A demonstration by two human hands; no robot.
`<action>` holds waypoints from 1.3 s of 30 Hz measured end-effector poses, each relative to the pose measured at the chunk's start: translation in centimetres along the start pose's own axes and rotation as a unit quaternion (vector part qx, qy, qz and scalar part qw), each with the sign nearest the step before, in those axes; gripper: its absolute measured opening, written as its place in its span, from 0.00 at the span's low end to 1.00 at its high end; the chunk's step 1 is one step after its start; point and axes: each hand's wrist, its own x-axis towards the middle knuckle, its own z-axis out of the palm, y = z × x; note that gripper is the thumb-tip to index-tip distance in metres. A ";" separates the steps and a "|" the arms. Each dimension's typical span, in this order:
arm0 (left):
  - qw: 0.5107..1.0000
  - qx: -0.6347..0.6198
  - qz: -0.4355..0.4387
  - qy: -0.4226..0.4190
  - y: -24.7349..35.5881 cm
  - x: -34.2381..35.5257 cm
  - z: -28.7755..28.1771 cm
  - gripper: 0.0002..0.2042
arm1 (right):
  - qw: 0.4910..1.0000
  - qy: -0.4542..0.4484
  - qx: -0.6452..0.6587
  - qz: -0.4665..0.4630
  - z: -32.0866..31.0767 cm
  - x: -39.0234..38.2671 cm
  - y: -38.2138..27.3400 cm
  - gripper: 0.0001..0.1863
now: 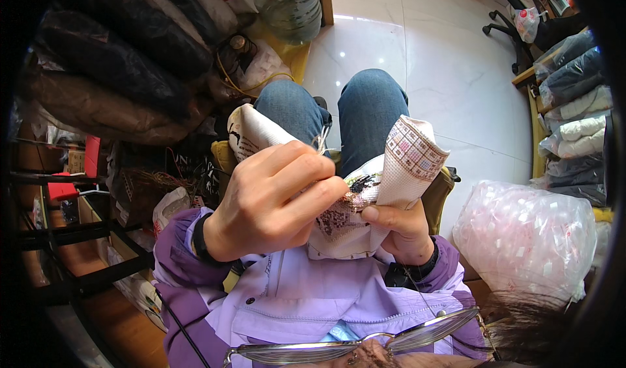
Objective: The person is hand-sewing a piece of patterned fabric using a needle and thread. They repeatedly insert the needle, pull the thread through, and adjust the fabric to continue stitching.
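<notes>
A cream cross-stitch cloth [414,156], its side rolled and printed with a coloured grid, lies bunched over my lap, with dark, green and brown stitching in the middle. My right hand [398,234] grips it from below, thumb on the front beside the stitches. My left hand [274,201] is curled in front of the cloth's left part, fingers bent together. Pale strands of thread [322,139] rise just behind those fingers; whatever the fingertips hold is hidden.
Wrapped garments [117,55] and a large water jug [287,6] crowd the upper left. Black shelving [65,257] stands at lower left. On the right are bagged clothes [574,133], a big plastic bundle [521,237] and an office chair [508,25] farther off. My knees [372,100] are beyond the cloth.
</notes>
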 end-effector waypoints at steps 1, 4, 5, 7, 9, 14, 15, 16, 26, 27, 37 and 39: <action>1.000 0.009 -0.010 -0.004 0.3 -0.2 -0.1 0.11 | 1.000 0.001 0.001 -0.001 0.0 0.0 0.0 0.25; 0.999 0.003 -0.045 0.007 1.5 -0.8 -0.3 0.12 | 1.000 0.004 -0.003 0.007 0.0 0.0 -0.1 0.24; 0.998 -0.009 -0.059 0.009 1.9 -1.0 -0.3 0.12 | 1.000 0.006 -0.003 0.006 0.1 -0.1 -0.1 0.24; 0.997 -0.016 -0.079 0.007 2.3 -1.2 0.0 0.12 | 1.000 0.008 -0.006 0.003 0.1 -0.1 0.0 0.24; 0.996 -0.015 -0.089 0.010 2.3 -1.4 0.2 0.11 | 1.000 0.011 -0.004 0.000 0.0 0.0 0.1 0.23; 0.995 -0.038 -0.090 0.015 1.8 -1.5 0.2 0.11 | 1.000 0.015 -0.008 0.005 0.0 -0.1 0.0 0.23; 0.996 -0.031 -0.087 0.015 1.8 -1.4 0.2 0.12 | 1.000 0.014 -0.007 0.004 0.0 -0.1 0.1 0.23; 0.995 -0.039 -0.087 0.016 1.7 -1.4 0.3 0.11 | 1.000 0.011 -0.010 0.003 0.0 -0.1 0.1 0.23; 0.980 -0.123 -0.151 0.028 1.4 -1.7 1.1 0.10 | 1.000 0.002 0.011 0.010 0.1 0.0 0.0 0.23; 0.978 -0.128 -0.161 0.026 1.4 -1.8 1.2 0.10 | 1.000 0.002 0.011 0.012 0.2 0.0 -0.1 0.23; 0.980 -0.080 -0.169 0.062 2.5 -1.7 2.1 0.10 | 1.000 0.011 0.014 0.012 0.1 0.0 0.0 0.23; 0.986 -0.051 -0.141 0.067 2.8 -1.5 2.3 0.10 | 1.000 0.017 0.016 0.009 0.1 0.0 0.1 0.23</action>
